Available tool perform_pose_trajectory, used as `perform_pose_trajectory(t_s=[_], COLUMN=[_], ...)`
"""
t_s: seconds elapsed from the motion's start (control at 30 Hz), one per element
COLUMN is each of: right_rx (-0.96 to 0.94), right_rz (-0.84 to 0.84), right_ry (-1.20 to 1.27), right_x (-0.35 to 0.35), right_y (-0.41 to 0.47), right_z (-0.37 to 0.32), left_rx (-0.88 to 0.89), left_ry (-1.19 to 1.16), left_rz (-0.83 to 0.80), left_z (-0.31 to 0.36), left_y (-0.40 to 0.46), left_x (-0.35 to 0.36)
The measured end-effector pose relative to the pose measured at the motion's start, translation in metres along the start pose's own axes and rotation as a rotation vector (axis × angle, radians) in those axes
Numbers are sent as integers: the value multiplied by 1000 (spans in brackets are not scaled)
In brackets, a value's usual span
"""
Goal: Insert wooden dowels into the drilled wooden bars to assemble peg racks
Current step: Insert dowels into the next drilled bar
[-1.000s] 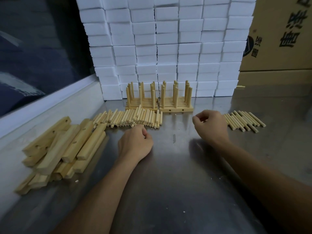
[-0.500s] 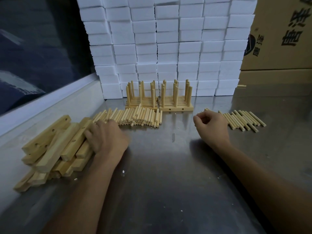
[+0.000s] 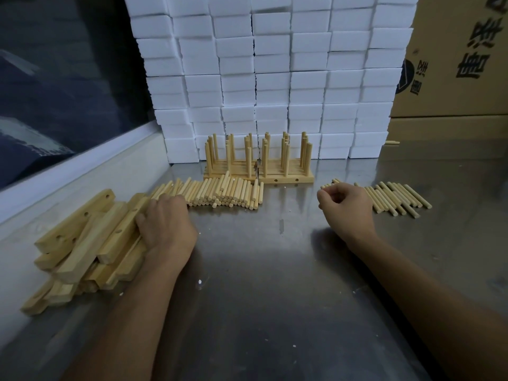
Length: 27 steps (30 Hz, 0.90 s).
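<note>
A heap of drilled wooden bars (image 3: 82, 237) lies at the left of the steel table (image 3: 275, 284). My left hand (image 3: 167, 226) lies on the heap's right edge, its fingers curled over the edge of a bar. A row of loose dowels (image 3: 228, 193) lies just beyond that hand. More dowels (image 3: 395, 199) lie at the right. My right hand (image 3: 346, 207) hovers by their near left end, loosely curled, with nothing visible in it. Two finished peg racks (image 3: 286, 177) stand side by side at the back.
A wall of stacked white foam blocks (image 3: 275, 78) rises right behind the racks. Brown cardboard boxes (image 3: 453, 64) stand at the back right. A raised pale ledge (image 3: 82, 160) runs along the table's left side. Small white crumbs dot the metal surface.
My left hand has moved left from the dowel row onto the bar heap and settled there. My right hand has barely moved.
</note>
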State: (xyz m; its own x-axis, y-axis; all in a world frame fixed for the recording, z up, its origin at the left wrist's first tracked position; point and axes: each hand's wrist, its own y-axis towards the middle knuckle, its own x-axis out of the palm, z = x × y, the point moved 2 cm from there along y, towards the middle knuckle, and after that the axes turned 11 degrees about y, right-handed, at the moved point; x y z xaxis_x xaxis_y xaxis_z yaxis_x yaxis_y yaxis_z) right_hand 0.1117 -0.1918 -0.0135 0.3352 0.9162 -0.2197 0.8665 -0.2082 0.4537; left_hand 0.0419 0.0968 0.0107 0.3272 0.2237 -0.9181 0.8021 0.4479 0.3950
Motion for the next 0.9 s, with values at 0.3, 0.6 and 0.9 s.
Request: perform_pose_trajectory(t_s=[0.3,0.6,0.9], right_rx=[31,11,-43], right_rz=[-2,-38,-137], right_ry=[22,-73,-493], right_x=[-1,2,-3], right_y=[-1,-2,-1], right_z=[-1,-2,-7], left_rx=[47,184,-26], left_ry=[-153,-593,-1392], left_rz=[67,250,-334], left_z=[18,37,55], left_y=[-7,-16,-22], left_x=[-7,-16,-11])
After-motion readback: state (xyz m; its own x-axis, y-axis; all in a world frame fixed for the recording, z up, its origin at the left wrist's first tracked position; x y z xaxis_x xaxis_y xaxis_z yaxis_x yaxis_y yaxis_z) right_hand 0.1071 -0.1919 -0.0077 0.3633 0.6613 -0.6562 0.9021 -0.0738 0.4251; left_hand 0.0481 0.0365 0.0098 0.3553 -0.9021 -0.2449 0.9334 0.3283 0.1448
